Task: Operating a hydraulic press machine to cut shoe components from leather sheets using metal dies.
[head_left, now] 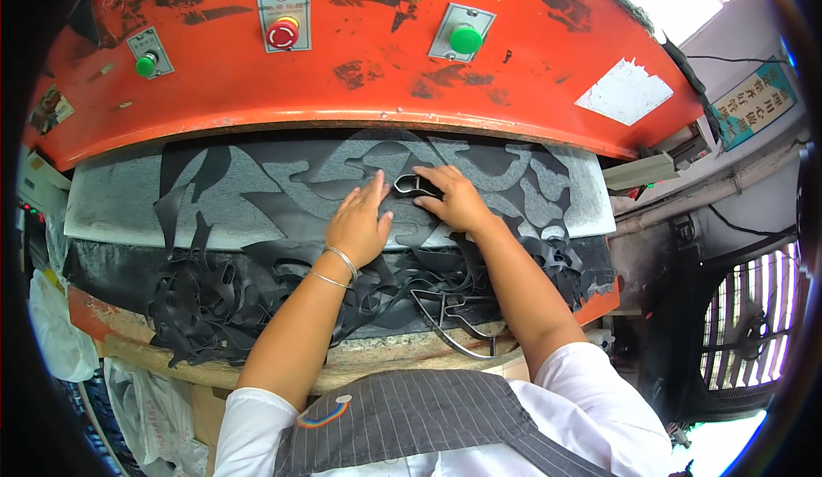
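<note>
A black leather-like sheet (300, 207) with curved shapes cut out of it lies on the pale cutting board (111, 194) under the press. My left hand (360, 220) rests on the sheet, palm down with the fingers stretched out. Close beside it, my right hand (456, 199) grips a small metal cutting die (415, 186) between thumb and fingers. The die is narrow, with a pointed left end, and stands on the sheet. A larger curved cutting die (462, 348) lies below my right hand, at the front edge among the scraps.
Tangled black offcuts (223, 297) heap along the front ledge. The orange press head (368, 92) spans the back just beyond my hands, bearing a red button (282, 33) and green buttons (466, 39). Plastic bags (154, 408) hang at left; a black fan (749, 331) stands right.
</note>
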Available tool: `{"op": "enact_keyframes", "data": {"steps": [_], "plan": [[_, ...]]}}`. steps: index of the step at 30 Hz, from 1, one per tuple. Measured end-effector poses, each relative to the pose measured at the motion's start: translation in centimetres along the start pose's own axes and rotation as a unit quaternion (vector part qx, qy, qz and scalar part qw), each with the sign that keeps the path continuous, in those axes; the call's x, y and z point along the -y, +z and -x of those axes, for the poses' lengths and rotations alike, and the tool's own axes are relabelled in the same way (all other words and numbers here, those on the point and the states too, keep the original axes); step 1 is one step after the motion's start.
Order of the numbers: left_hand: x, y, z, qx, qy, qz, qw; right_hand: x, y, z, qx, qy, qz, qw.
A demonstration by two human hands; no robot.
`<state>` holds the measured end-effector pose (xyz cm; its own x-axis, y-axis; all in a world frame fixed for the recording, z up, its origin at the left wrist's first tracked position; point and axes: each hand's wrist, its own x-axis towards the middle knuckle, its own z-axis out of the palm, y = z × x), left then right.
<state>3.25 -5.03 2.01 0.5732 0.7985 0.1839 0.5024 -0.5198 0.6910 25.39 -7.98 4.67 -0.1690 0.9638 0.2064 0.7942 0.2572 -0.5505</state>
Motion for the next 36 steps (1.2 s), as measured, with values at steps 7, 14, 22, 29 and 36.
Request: {"op": "enact_keyframes", "data": {"steps": [7, 14, 22, 29, 36], "plan": [[0.2, -0.6, -0.1, -0.006, 0.024, -0.009, 1.000, -2.2, 0.1, 0.9, -0.013, 0.034, -0.047, 0.998], [0.1, -0.7, 0.1, -0.028, 0.032, 0.002, 0.999, -1.9, -0.5, 0.6, 0.018, 0.040, -0.042, 0.998], [6.0, -16.9, 0.5, -0.439, -0.084, 0.137, 0.884, 5.4, -6.7, 0.4, -0.194, 0.053, -0.127, 0.971], [8.8, -31.8, 5.6, -0.497, -0.095, -0.124, 0.853, 12.0, -9.1, -2.9, -0.320, 0.027, -0.051, 0.946], [-2.8, -15.2, 15.9, -0.063, -0.051, -0.027, 0.996, 12.6, -9.5, -0.1, -0.334, 0.056, -0.044, 0.940]]}}
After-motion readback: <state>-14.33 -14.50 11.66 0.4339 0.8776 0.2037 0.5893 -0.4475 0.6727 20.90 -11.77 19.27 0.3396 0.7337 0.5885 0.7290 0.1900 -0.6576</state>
